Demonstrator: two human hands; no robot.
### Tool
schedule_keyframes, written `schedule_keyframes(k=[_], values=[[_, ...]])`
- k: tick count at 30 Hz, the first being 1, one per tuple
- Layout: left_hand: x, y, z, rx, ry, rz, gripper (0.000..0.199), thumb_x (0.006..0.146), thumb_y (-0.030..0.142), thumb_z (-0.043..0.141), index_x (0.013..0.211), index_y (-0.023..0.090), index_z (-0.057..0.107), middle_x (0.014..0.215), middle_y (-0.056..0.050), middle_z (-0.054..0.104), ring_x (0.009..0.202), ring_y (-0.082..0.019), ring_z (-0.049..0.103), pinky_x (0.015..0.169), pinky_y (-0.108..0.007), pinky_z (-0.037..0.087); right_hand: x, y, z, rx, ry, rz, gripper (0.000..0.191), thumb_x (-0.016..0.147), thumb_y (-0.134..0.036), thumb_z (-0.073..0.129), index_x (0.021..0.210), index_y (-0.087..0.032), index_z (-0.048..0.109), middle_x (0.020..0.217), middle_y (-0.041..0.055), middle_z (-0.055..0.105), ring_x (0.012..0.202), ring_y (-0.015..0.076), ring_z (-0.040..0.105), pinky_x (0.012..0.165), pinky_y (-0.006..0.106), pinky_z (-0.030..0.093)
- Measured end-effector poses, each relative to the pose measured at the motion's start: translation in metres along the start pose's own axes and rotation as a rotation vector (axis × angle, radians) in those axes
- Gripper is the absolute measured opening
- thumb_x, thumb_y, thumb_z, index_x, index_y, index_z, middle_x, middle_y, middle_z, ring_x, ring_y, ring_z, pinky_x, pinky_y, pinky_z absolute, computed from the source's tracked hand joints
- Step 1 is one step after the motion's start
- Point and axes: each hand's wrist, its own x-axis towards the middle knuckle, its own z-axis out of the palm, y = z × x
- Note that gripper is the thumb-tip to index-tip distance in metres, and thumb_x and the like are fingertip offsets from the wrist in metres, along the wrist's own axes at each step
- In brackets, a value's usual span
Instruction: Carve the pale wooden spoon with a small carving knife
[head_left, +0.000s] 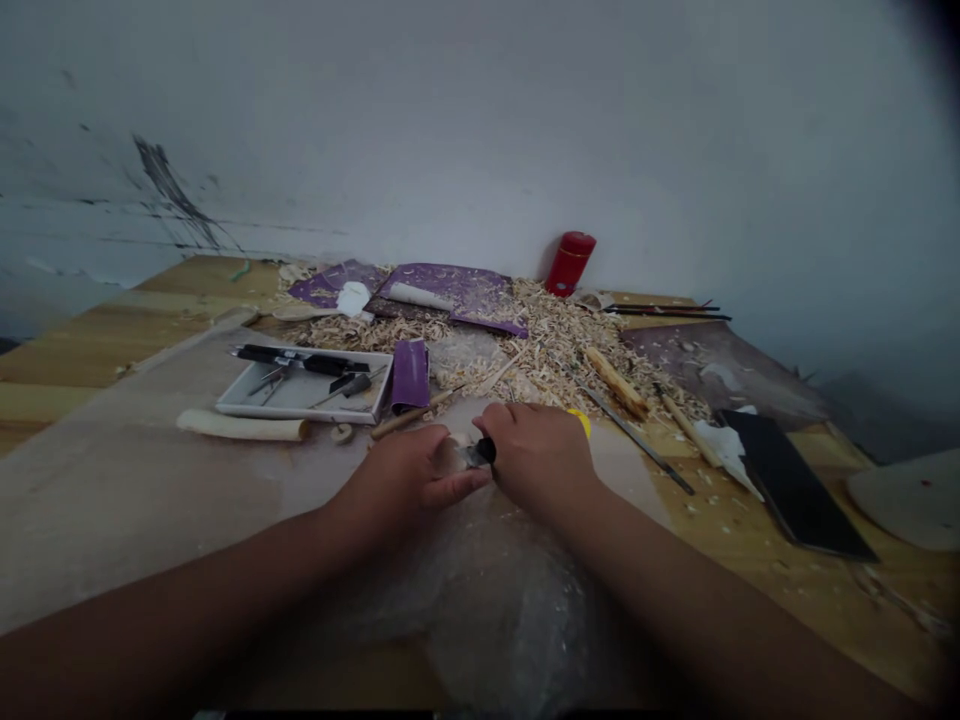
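One left hand [401,482], one right hand [538,458]; one white tray [304,402] beyond the left, one red canister [570,263] far beyond both, one black board [791,485] right of the right.

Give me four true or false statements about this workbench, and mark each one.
The white tray holds black-handled tools. True.
The red cylinder lies on its side. False: it stands upright by the wall.
The left hand and right hand are close together above clear plastic sheeting. True.
The black board lies to the left of the hands. False: it lies to their right.
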Motion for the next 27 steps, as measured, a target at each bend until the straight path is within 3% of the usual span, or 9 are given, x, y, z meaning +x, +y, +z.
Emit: schedule_keyframes(k=[3, 7, 10, 15, 19, 27], values=[[-0.003, 0.003, 0.001, -0.009, -0.006, -0.017, 0.043, 0.069, 0.058, 0.041, 0.075, 0.016, 0.051, 0.062, -0.001, 0.053, 0.056, -0.015, 0.047, 0.050, -0.025, 0.030, 0.003, 0.006, 0.000, 0.015, -0.048, 0.022, 0.024, 0.084, -0.029, 0.032, 0.080, -0.020, 0.055, 0.073, 0.0048, 0.063, 0.067, 0.0177, 0.056, 0.056, 0.027, 0.031], [-0.014, 0.012, 0.002, -0.042, -0.118, 0.027, 0.039, 0.068, 0.057, 0.044, 0.063, 0.018, 0.045, 0.053, 0.003, 0.048, 0.050, -0.012, 0.043, 0.046, -0.023, 0.027, 0.010, 0.042, 0.003, -0.060, -0.192, 0.295, 0.018, 0.078, -0.020, 0.040, 0.081, -0.017, 0.058, 0.073, 0.0078, 0.064, 0.065, 0.0180, 0.058, 0.056, 0.026, 0.033], [-0.017, 0.014, 0.001, -0.050, -0.108, 0.001, 0.040, 0.066, 0.058, 0.046, 0.062, 0.018, 0.042, 0.052, 0.004, 0.045, 0.050, -0.012, 0.043, 0.046, -0.022, 0.027, 0.012, 0.064, 0.002, -0.089, -0.146, 0.384, 0.021, 0.079, -0.022, 0.037, 0.083, -0.019, 0.058, 0.073, 0.0079, 0.064, 0.065, 0.0199, 0.058, 0.053, 0.026, 0.033], [-0.008, 0.007, 0.002, -0.018, -0.068, -0.011, 0.042, 0.067, 0.059, 0.043, 0.065, 0.018, 0.043, 0.056, 0.002, 0.047, 0.053, -0.014, 0.045, 0.048, -0.023, 0.028, 0.003, 0.041, -0.003, 0.069, -0.066, 0.152, 0.017, 0.078, -0.030, 0.040, 0.080, -0.024, 0.056, 0.074, 0.0011, 0.064, 0.066, 0.0170, 0.058, 0.051, 0.025, 0.029], [-0.003, 0.001, 0.006, -0.009, -0.012, 0.001, 0.041, 0.067, 0.058, 0.044, 0.067, 0.018, 0.046, 0.055, 0.003, 0.046, 0.053, -0.013, 0.043, 0.048, -0.023, 0.029, -0.007, 0.015, -0.004, 0.175, -0.087, -0.024, 0.021, 0.078, -0.034, 0.038, 0.077, -0.022, 0.055, 0.070, 0.0005, 0.063, 0.065, 0.0161, 0.057, 0.053, 0.026, 0.028], [-0.006, 0.004, 0.005, -0.084, -0.020, 0.024, 0.031, 0.069, 0.048, 0.048, 0.071, 0.017, 0.047, 0.056, 0.003, 0.047, 0.054, -0.012, 0.043, 0.049, -0.023, 0.030, -0.009, 0.007, -0.004, 0.193, -0.106, -0.072, 0.017, 0.073, -0.035, 0.045, 0.078, -0.021, 0.055, 0.069, 0.0012, 0.062, 0.061, 0.0162, 0.055, 0.050, 0.026, 0.024]])
